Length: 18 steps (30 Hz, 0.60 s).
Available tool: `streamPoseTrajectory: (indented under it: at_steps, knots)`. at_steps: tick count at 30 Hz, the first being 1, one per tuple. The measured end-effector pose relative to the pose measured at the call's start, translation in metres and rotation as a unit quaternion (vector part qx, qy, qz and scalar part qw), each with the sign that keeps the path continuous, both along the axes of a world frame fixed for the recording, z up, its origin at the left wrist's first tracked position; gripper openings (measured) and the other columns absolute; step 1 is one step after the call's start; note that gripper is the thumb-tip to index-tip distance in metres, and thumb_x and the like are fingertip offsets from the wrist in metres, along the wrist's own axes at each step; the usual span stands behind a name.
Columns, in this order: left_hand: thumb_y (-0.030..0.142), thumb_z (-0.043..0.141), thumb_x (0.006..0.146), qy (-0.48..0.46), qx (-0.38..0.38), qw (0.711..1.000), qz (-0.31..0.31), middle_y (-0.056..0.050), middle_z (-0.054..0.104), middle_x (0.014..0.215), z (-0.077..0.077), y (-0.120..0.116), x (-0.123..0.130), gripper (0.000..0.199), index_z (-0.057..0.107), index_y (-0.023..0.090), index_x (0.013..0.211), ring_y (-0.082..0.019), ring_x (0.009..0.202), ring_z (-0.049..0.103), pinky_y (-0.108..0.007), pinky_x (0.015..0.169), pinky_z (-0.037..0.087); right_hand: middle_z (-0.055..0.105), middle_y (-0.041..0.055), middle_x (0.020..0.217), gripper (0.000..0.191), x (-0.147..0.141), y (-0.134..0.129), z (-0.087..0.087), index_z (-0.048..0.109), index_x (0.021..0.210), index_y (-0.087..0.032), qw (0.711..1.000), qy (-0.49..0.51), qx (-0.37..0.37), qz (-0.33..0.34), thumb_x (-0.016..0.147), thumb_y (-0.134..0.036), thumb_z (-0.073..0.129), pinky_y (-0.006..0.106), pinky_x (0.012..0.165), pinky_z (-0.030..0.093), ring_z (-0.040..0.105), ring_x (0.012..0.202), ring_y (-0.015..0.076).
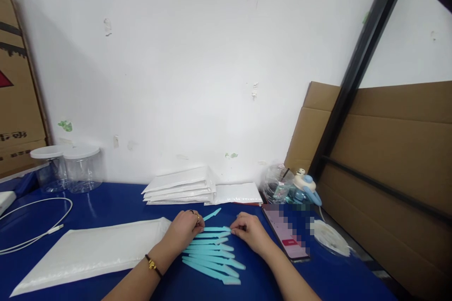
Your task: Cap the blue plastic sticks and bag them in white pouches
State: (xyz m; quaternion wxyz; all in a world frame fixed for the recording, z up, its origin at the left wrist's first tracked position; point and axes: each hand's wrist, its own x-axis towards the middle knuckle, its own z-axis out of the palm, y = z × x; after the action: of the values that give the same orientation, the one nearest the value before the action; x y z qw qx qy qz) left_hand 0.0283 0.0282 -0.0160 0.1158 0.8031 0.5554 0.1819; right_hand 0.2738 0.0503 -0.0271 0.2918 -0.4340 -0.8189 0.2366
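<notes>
Several light-blue eyebrow razors [211, 253] lie side by side in a fanned row on the blue table. At the far end of the row, my right hand [250, 233] pinches the tip of one razor [216, 229]. My left hand [187, 228] is closed at the other end of this razor, its fingertips partly hidden. Just beyond the row, another razor [213, 214] lies at a slant, one end behind my left fingers; whether they touch it I cannot tell.
A white padded envelope [92, 249] lies left; stacked envelopes [180, 187] sit by the wall. Right are a phone [286, 233], a blue-and-white bottle [304, 187] and a white round item [331, 237]. Lidded plastic jars [83, 171] and a white cable [52, 229] are far left.
</notes>
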Motion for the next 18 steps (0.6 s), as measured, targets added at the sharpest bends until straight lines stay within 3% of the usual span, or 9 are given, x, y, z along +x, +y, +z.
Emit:
streamPoseTrajectory:
  at_steps: [5,9,12,15,18]
  knots:
    - [0.02,0.053,0.079,-0.003,-0.006,1.0,-0.001,0.001,0.067,0.086,0.001,-0.001,0.0,0.015,0.067,0.022,0.078,-0.016,0.084,0.059,-0.025,0.075,0.038,0.064,0.0024,0.076,0.013,-0.002,0.003,0.001,0.074,0.078,-0.021,1.0,0.01,0.025,0.009,0.076,-0.018,0.061,0.022,0.063,0.045,0.06,0.069,0.014]
    - [0.025,0.057,0.078,-0.033,0.04,0.998,0.022,0.0,0.063,0.101,0.0,0.001,-0.005,0.019,0.065,0.024,0.095,-0.018,0.096,0.056,-0.027,0.083,0.039,0.067,0.0057,0.086,0.019,0.023,0.016,0.003,0.072,0.087,-0.02,0.991,0.049,0.094,-0.079,0.082,-0.02,0.053,0.029,0.078,0.046,0.061,0.082,0.0186]
    - [0.026,0.055,0.079,-0.045,0.043,0.997,0.041,-0.002,0.062,0.107,-0.004,0.006,-0.01,0.026,0.063,0.024,0.104,-0.019,0.101,0.054,-0.029,0.088,0.038,0.066,0.0072,0.091,0.021,0.036,0.023,0.001,0.071,0.09,-0.019,0.987,0.006,0.116,-0.112,0.08,-0.016,0.052,0.032,0.084,0.045,0.06,0.089,0.0208]
    - [0.026,0.05,0.081,-0.034,0.025,0.999,0.017,-0.002,0.064,0.1,-0.006,0.009,-0.012,0.024,0.066,0.024,0.098,-0.019,0.097,0.055,-0.028,0.086,0.039,0.065,0.0073,0.096,0.025,0.033,0.022,-0.002,0.07,0.097,-0.02,0.988,-0.062,0.107,-0.095,0.079,-0.014,0.054,0.03,0.087,0.043,0.057,0.095,0.0208]
    - [0.022,0.047,0.079,-0.006,0.005,1.0,0.002,-0.002,0.065,0.09,-0.005,0.01,-0.012,0.022,0.068,0.023,0.084,-0.017,0.088,0.057,-0.026,0.077,0.04,0.064,0.0061,0.092,0.022,0.022,0.016,0.0,0.071,0.092,-0.021,0.985,-0.118,0.092,-0.086,0.082,-0.015,0.052,0.027,0.084,0.043,0.057,0.093,0.0191]
